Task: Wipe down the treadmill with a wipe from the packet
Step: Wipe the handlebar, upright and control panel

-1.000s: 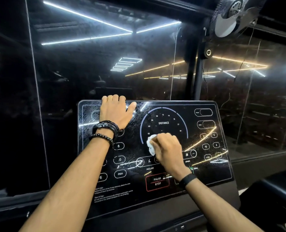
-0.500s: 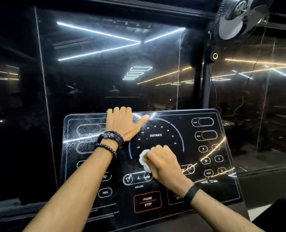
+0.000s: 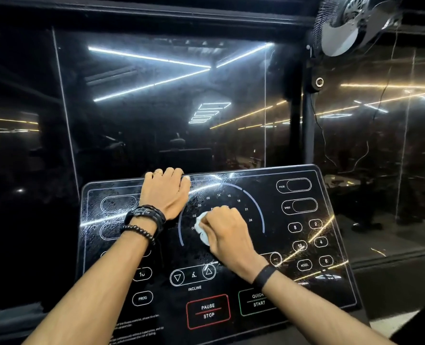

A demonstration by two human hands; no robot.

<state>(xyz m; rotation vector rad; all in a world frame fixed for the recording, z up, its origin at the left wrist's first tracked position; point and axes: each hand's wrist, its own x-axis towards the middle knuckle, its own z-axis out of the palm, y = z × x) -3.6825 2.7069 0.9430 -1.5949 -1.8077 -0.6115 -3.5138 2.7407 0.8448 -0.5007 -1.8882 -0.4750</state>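
The treadmill's glossy black console panel (image 3: 303, 290) fills the lower middle of the head view, with white button outlines and a distance dial. My right hand (image 3: 227, 235) grips a crumpled white wipe (image 3: 202, 232) and presses it on the dial's left part. My left hand (image 3: 165, 195) rests on the panel's top edge, fingers curled over the rim, bracelets on its wrist. Streaks and smears show on the panel's upper left. No wipe packet is in view.
A dark glass wall (image 3: 156, 108) with reflected ceiling lights stands right behind the console. A wall fan (image 3: 353, 23) hangs at the top right on a black post (image 3: 306, 125). A dark object sits at the bottom right corner.
My right hand with the wipe has moved up the panel from near the incline buttons onto the dial. My left thumb has closed in towards the fingers. The camera has tilted, so the console sits lower in view.
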